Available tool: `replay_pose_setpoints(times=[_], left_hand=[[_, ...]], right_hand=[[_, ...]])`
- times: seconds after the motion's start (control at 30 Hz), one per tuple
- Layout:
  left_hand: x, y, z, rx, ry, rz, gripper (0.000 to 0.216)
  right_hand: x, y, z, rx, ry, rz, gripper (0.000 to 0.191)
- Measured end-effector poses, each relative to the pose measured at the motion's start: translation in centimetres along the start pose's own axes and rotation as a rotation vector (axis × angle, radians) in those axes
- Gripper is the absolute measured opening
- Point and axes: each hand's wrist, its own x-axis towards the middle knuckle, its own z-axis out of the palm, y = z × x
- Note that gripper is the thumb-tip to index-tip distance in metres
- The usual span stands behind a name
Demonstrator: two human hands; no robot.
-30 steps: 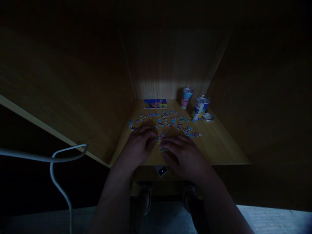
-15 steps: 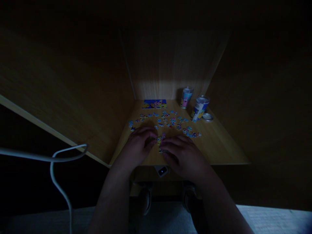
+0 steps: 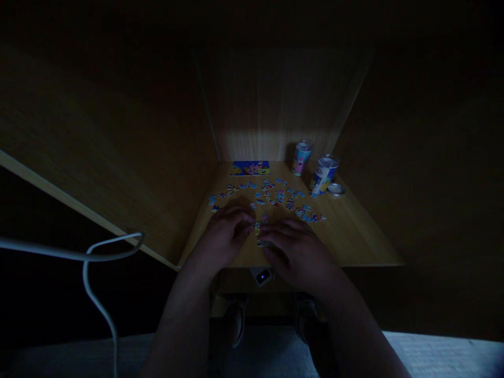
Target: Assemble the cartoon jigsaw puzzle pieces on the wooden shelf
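Near the front of the wooden surface [image 3: 366,247], both my hands meet at a few small jigsaw puzzle pieces [image 3: 257,229] with yellow print. My left hand [image 3: 226,231] is closed, thumb and forefinger pinched at the left side of these pieces. On their right side my right hand [image 3: 293,244] rests with fingers bent and pressed on them, covering part. Just beyond my hands lie several loose puzzle pieces [image 3: 280,195], mostly blue with some pink and yellow. The dim light hides the finer detail under my fingertips.
A blue picture card [image 3: 251,168] lies at the back. Two printed cans, one farther back [image 3: 301,159] and one nearer [image 3: 323,176], stand at the right beside a round lid [image 3: 336,190]. Wooden panels enclose the sides. A white cable [image 3: 94,257] hangs at left; a small lit device [image 3: 262,276] sits below the edge.
Almost nothing differs. My hands stay at the same pieces, with only very slight movement of the fingers; the whole view has shifted a tiny bit.
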Motion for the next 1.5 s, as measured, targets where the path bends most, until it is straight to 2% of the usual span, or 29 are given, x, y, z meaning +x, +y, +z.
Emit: replay_pose_setpoints(times=[0.43,0.67,0.77,0.83,1.03,1.5], left_hand=[[-0.15,0.65,-0.39,-0.029,0.030,-0.037,0.012],[-0.52,0.65,-0.53,-0.145,0.102,-0.133,0.007],[-0.55,0.55,-0.50,-0.218,0.157,-0.135,0.023],[-0.51,0.53,-0.55,-0.237,0.152,-0.133,0.027],[-0.39,0.45,-0.65,-0.253,0.129,-0.202,0.012],[-0.16,0.35,-0.57,-0.147,0.069,-0.223,0.013]], right_hand=[[-0.01,0.16,0.19,0.004,0.001,0.005,0.019],[0.02,-0.08,0.03,-0.003,0.008,0.012,0.019],[0.02,0.01,0.12,-0.002,0.006,0.012,0.020],[0.01,0.04,0.14,0.002,0.006,0.012,0.020],[-0.01,-0.10,0.07,0.008,-0.004,0.019,0.020],[0.12,-0.10,-0.03,-0.002,-0.009,0.022,0.020]])
